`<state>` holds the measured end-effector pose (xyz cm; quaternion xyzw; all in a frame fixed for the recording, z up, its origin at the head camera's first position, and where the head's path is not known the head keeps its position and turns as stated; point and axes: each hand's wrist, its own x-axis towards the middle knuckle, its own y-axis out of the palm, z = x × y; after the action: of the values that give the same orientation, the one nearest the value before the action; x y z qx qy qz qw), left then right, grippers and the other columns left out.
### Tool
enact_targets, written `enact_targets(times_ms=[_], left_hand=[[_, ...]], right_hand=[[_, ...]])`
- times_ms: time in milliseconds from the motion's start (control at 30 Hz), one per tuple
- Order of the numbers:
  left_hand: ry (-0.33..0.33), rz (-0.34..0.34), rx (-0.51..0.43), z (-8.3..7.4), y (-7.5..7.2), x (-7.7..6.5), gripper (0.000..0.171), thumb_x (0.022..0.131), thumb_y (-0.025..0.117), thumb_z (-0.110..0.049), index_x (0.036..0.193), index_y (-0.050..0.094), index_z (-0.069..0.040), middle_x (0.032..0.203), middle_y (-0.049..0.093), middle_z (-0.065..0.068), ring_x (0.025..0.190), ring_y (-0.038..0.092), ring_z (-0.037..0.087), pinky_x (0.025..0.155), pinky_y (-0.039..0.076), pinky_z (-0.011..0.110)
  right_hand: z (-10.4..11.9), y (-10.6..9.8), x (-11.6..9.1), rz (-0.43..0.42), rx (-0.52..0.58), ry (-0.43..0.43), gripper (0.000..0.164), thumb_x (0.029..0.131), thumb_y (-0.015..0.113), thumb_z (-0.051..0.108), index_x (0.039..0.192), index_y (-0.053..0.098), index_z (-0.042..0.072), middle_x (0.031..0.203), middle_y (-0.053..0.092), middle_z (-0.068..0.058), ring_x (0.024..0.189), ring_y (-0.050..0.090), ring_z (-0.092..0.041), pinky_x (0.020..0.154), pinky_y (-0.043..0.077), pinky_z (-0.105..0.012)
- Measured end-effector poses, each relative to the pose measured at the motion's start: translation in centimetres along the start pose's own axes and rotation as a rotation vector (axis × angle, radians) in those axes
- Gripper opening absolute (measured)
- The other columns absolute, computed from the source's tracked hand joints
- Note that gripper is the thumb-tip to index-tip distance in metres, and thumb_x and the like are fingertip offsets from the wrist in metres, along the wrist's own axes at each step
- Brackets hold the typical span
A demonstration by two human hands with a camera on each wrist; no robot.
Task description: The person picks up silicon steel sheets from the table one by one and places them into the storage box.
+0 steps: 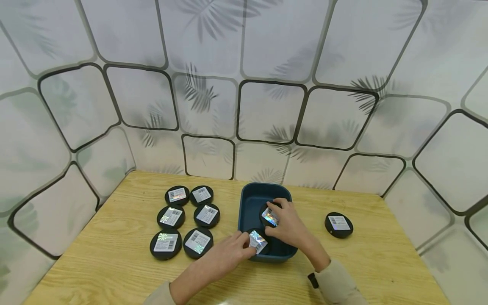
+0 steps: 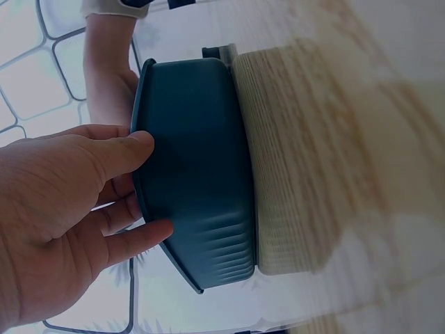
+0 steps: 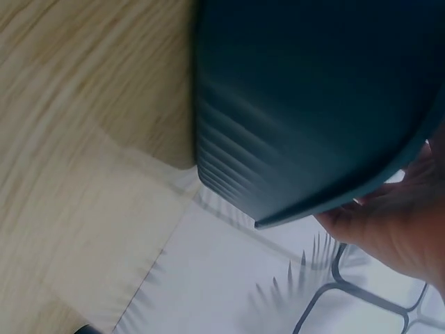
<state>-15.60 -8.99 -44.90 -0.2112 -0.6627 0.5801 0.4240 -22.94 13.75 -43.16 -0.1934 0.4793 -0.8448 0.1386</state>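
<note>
At lower centre, the left hand [image 1: 228,252] pinches a disc [image 1: 257,240] at the bin [image 1: 244,207] rim; the right hand [image 1: 287,222] fingers curl on another disc [image 1: 270,216] inside. Crowded hands could knock discs together or tip the bin on the counter [image 1: 114,258].

Two bare hands, beige long sleeves, black band at the right wrist

2 black discs [image 1: 258,240] in bin [image 1: 248,199]
</note>
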Motion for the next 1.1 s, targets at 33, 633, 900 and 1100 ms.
enact_targets(times_ms=[33,633,900,1100], left_hand=[[0.0,0.0,0.001,0.0,0.0,0.0,0.014,0.095,0.062,-0.011,0.104,0.065,-0.021,0.1,0.052,-0.002,0.085,0.047,0.01,0.068,0.044,0.018],[-0.008,0.015,-0.005,0.1,0.0,0.0,0.016,0.095,0.063,-0.01,0.106,0.065,-0.022,0.1,0.053,-0.001,0.086,0.047,0.011,0.069,0.045,0.018],[-0.007,0.034,-0.011,0.1,0.0,0.0,0.02,0.094,0.065,-0.01,0.109,0.066,-0.023,0.103,0.053,-0.001,0.088,0.049,0.011,0.072,0.047,0.018],[-0.009,0.031,-0.009,0.1,-0.2,0.0,0.02,0.094,0.065,-0.01,0.109,0.066,-0.023,0.102,0.053,-0.001,0.088,0.048,0.011,0.071,0.047,0.018]], right_hand=[[0.0,0.1,0.1,-0.005,-0.009,-0.003,0.069,0.078,0.076,0.021,0.14,0.055,0.0,0.142,0.044,-0.022,0.118,0.044,-0.038,0.083,0.046,-0.045],[-0.7,1.6,1.3,-0.055,-0.031,0.022,0.067,0.077,0.077,0.022,0.136,0.056,-0.002,0.139,0.046,-0.024,0.121,0.044,-0.042,0.09,0.047,-0.052],[-1.1,2.2,1.9,-0.06,-0.021,0.042,0.067,0.079,0.078,0.023,0.136,0.054,-0.003,0.138,0.047,-0.024,0.119,0.046,-0.039,0.091,0.048,-0.05],[-1.1,2.6,2.3,-0.063,-0.037,0.039,0.07,0.079,0.078,0.026,0.138,0.052,-0.002,0.139,0.047,-0.023,0.119,0.046,-0.039,0.089,0.049,-0.049]])
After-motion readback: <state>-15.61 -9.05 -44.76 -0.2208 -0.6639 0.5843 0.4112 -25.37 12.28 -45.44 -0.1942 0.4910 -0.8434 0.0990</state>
